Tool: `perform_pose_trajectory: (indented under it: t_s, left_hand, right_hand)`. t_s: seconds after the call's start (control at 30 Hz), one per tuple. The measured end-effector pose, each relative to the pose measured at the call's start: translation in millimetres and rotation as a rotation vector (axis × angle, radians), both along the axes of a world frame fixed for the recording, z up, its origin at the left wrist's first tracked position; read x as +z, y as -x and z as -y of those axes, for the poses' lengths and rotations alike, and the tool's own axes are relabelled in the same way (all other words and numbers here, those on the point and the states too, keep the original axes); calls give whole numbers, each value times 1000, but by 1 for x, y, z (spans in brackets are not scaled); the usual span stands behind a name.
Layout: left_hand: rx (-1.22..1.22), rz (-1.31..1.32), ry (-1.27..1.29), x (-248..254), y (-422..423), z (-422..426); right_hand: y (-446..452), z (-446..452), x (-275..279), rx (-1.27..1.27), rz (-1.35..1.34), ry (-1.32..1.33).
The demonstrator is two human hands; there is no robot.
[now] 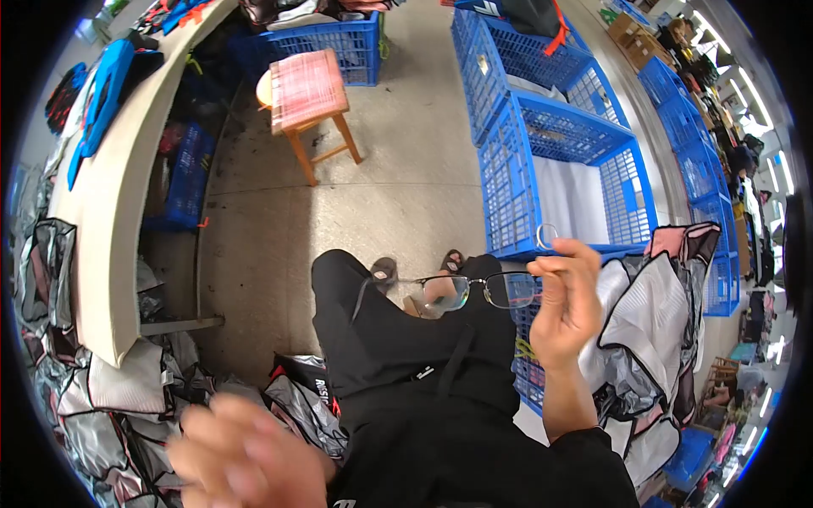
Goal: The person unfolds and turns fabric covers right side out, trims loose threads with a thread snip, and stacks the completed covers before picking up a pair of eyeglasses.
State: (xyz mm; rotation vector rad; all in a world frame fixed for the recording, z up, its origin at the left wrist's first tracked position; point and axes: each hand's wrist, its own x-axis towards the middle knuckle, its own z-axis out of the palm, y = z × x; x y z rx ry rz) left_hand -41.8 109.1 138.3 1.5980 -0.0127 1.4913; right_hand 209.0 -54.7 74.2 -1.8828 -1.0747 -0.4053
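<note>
My right hand (566,296) is raised on the right, its fingertips closed on a pair of eyeglasses (511,289). The glasses have dark upper rims and clear lenses, and they hang in front of my dark trousers (406,356) with one temple stretching left. A thin pale loop (548,235) shows just above the fingertips; I cannot make out what it is. At the lower left, my left hand (246,453) is lifted and smeared by motion, so its fingers are unclear. Behind it lies a grey and black bag piece (309,406).
Blue plastic crates (500,199) stand ahead on the right. A wooden stool (326,127) with a pinkish seat is ahead on the left, beside a long table (118,229). Silver-grey sewn pieces (648,330) are heaped to the right, with more (127,385) at left.
</note>
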Motion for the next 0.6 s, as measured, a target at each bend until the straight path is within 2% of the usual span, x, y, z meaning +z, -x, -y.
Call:
perform_pose_trajectory:
  t_s: [0.03, 0.07, 0.17, 0.37, 0.53, 0.6]
  left_hand:
    - [-139, 36, 59, 7, -4, 10]
    - [-259, 32, 111, 16, -7, 14]
    - [-514, -8, 238, 36, -12, 16]
    - [-845, -168, 486, 58, -34, 26]
    - [-1020, -219, 651, 63, -47, 36]
    - [-1094, -216, 649, 64, -50, 41]
  right_hand:
    - [-2, 8, -19, -45, -62, 42]
    - [-7, 16, -32, -47, 34, 76]
    - [-6, 38, -61, -88, -73, 117]
    - [-3, 59, -67, -181, -116, 129]
    - [-8, 85, -70, -248, -119, 176]
    - [-10, 90, -77, -260, -238, 95]
